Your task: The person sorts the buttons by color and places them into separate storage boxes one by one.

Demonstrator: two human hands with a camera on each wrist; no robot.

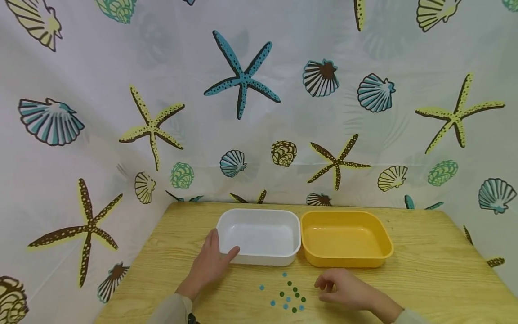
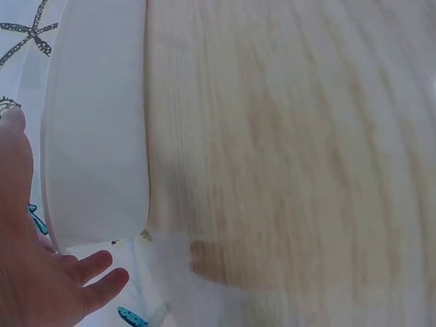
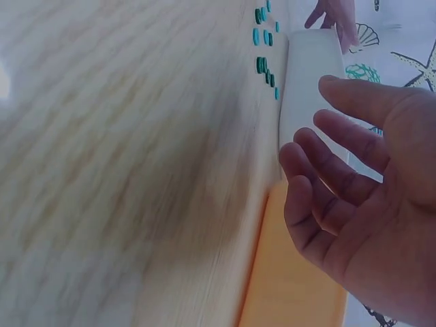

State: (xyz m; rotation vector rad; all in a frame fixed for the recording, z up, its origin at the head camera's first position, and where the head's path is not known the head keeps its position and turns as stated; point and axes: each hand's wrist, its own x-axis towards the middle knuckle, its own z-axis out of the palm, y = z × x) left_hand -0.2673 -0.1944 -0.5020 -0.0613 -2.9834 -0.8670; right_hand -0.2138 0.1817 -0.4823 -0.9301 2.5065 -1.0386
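My left hand is at the front left corner of a white plastic tub, its thumb over the front rim and its fingers along the left end. In the left wrist view those fingers reach loosely past the end of the tub. Over the table in front of a yellow tub hovers my right hand, fingers loosely bent and palm bare in the right wrist view. Just left of it lie several small blue discs and green discs, scattered flat on the wood.
Both tubs stand side by side near the back of the wooden table, nothing visible inside either. A white curtain printed with shells and starfish hangs behind the table and along both sides.
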